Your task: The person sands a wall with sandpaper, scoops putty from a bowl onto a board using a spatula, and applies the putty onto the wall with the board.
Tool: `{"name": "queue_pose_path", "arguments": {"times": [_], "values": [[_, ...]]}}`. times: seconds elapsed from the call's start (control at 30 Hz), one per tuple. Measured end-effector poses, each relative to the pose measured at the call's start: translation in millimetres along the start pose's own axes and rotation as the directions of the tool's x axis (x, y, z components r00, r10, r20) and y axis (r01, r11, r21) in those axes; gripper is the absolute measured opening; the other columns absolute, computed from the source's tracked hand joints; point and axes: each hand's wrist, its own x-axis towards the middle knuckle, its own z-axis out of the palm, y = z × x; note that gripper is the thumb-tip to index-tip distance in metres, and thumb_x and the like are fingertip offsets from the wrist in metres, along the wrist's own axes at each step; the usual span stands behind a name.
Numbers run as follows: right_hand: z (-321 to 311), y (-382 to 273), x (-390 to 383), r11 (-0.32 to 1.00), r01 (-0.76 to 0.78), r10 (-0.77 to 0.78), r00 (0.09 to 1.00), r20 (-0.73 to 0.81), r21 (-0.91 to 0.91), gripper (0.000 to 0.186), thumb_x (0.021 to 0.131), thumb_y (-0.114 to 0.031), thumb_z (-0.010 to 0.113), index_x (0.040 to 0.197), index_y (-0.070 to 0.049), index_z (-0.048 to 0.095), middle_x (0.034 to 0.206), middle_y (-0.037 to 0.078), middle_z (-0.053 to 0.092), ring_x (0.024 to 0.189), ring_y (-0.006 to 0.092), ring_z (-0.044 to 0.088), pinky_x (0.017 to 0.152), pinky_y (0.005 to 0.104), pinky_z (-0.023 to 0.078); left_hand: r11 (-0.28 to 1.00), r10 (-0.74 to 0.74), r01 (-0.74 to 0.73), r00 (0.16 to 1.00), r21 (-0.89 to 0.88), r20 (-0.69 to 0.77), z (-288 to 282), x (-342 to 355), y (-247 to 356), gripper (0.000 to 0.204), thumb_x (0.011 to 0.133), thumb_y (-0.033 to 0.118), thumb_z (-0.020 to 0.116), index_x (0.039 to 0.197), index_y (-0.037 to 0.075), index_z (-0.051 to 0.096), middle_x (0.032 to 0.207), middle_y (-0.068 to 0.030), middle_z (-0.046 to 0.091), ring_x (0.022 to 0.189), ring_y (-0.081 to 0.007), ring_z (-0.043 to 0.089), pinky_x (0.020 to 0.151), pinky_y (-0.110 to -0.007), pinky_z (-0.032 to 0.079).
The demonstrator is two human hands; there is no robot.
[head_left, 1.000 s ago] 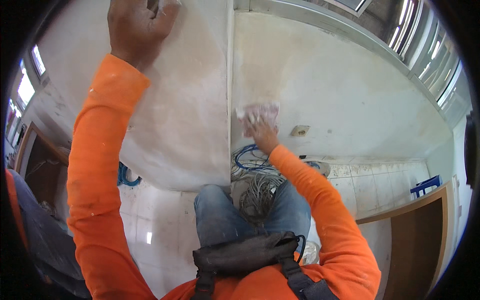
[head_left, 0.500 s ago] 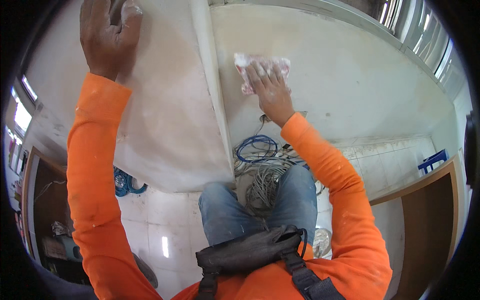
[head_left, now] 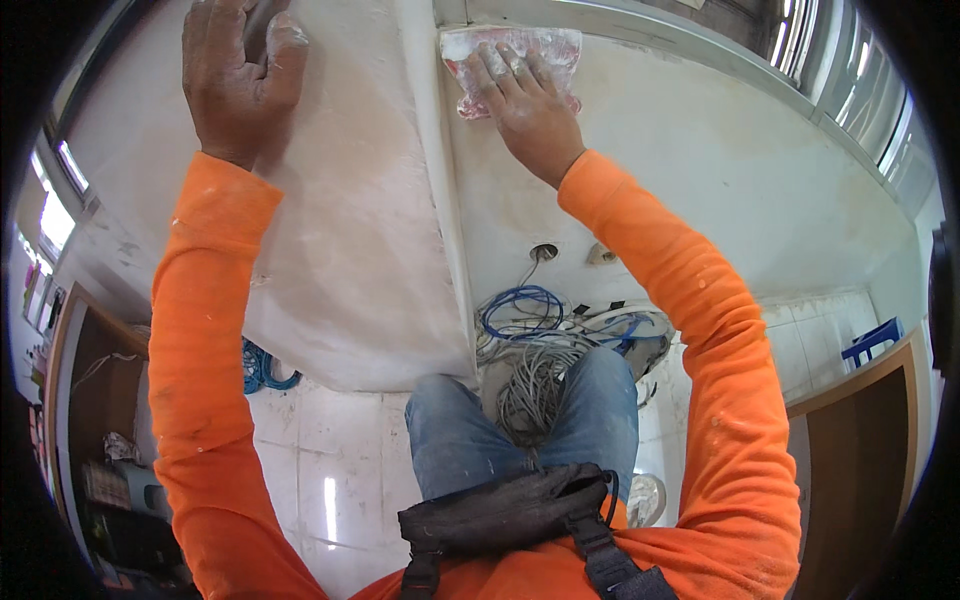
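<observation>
Keeping the pad [head_left: 460, 55] flat and evenly loaded is advised. It is pressed against the wall [head_left: 720, 180], just below the sill [head_left: 700, 55], by the right hand [head_left: 530, 110], fingers outspread; the left hand [head_left: 238, 100] is spread, thumb apart.

I have a glossy, smudged white tile floor [head_left: 340, 440] below me. Near its far edge, a grey cable tangle [head_left: 540, 385] reaches between my knees [head_left: 605, 385]; farther left along that edge lies a teal cable coil [head_left: 262, 368].
</observation>
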Motion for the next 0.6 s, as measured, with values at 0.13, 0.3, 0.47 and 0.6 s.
{"name": "queue_pose_path", "arguments": {"times": [0.13, 0.3, 0.47, 0.6], "values": [[28.7, -2.0, -15.1, 0.998, -0.03, 0.031, 1.0, -0.003, 0.059, 0.058, 0.084, -0.004, 0.052, 0.141, -0.002, 0.041, 0.141, 0.017, 0.047, 0.132, 0.0341, 0.043, 0.112, 0.0506, 0.029, 0.998, -0.053, 0.053, 0.998, -0.029, -0.015, -5.0, 3.0, 7.2, 0.021, 0.079, 0.002, 0.047, 0.098, -0.002, 0.056, 0.119, -0.0203, 0.053, 0.113, -0.0302, 0.052, 0.094, -0.035, 0.046], [34.0, -35.0, -92.8, 0.988, -0.069, 0.052, 0.991, 0.12, 0.137, 0.059, 0.085, -0.004, 0.05, 0.143, -0.003, 0.039, 0.145, 0.016, 0.043, 0.133, 0.0326, 0.042, 0.111, 0.0502, 0.031, 0.988, 0.018, -0.018, 1.0, 0.152, 0.006, -8.5, 0.5, 7.0, 0.023, 0.089, 0.008, 0.057, 0.11, 0.002, 0.06, 0.122, -0.0127, 0.059, 0.11, -0.0234, 0.059, 0.093, -0.032, 0.051], [5.5, -28.6, -87.5, 0.99, -0.101, 0.08, 0.975, 0.209, 0.095, 0.056, 0.087, -0.007, 0.051, 0.142, -0.002, 0.04, 0.142, 0.018, 0.046, 0.128, 0.0348, 0.047, 0.106, 0.0506, 0.034, 0.977, -0.159, 0.143, 0.983, -0.156, -0.095, 4.9, 1.3, 9.4, 0.02, 0.078, 0.004, 0.048, 0.096, -0.001, 0.056, 0.118, -0.0212, 0.054, 0.114, -0.032, 0.052, 0.096, -0.038, 0.045], [11.2, -4.7, -20.9, 0.995, -0.088, 0.089, 0.995, -0.041, 0.04, 0.054, 0.088, -0.012, 0.052, 0.14, -0.003, 0.042, 0.14, 0.017, 0.049, 0.123, 0.0359, 0.05, 0.103, 0.0518, 0.036, 0.998, -0.061, 0.059, 0.998, -0.035, -0.029, -6.2, 4.6, 7.2, 0.021, 0.078, 0.004, 0.048, 0.097, -0.001, 0.056, 0.122, -0.0209, 0.052, 0.115, -0.0333, 0.052, 0.097, -0.039, 0.045]]}}
